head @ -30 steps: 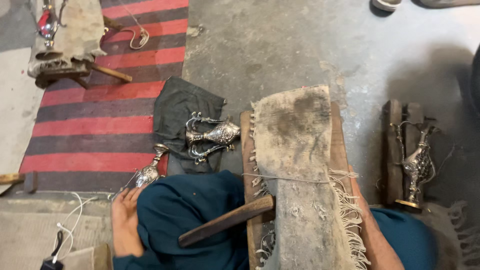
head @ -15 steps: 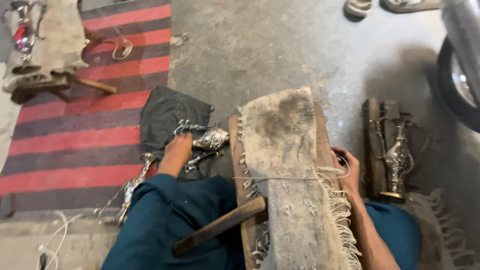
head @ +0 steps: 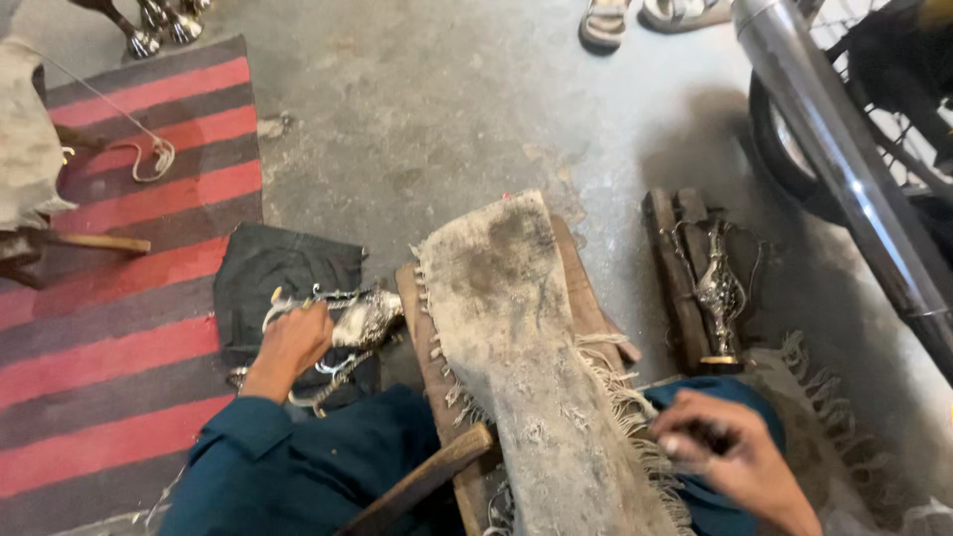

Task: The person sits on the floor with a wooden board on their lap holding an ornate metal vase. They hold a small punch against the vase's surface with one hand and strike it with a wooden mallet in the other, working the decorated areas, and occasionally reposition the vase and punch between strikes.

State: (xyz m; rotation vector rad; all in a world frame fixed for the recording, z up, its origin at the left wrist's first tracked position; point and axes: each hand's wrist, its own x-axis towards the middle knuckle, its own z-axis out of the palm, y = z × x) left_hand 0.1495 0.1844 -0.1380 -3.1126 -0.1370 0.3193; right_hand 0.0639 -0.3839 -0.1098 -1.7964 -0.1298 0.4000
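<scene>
My left hand grips an ornate silver metal vase with curled handles that lies on a black cloth on the floor. My right hand rests low at the right over my blue-clad knee, fingers curled; whether it holds something small I cannot tell. Between my hands a dirty grey fringed cloth drapes over a wooden block. A wooden handle sticks out below it.
A second silver vase leans on wooden pieces at the right. A red and grey striped rug covers the left floor. A motorcycle exhaust pipe and wheel stand at the upper right, sandals at the top.
The view has shifted right and up. My left hand has closed around the silver vase on the black cloth. My right hand has come off the block's edge down to my knee.
</scene>
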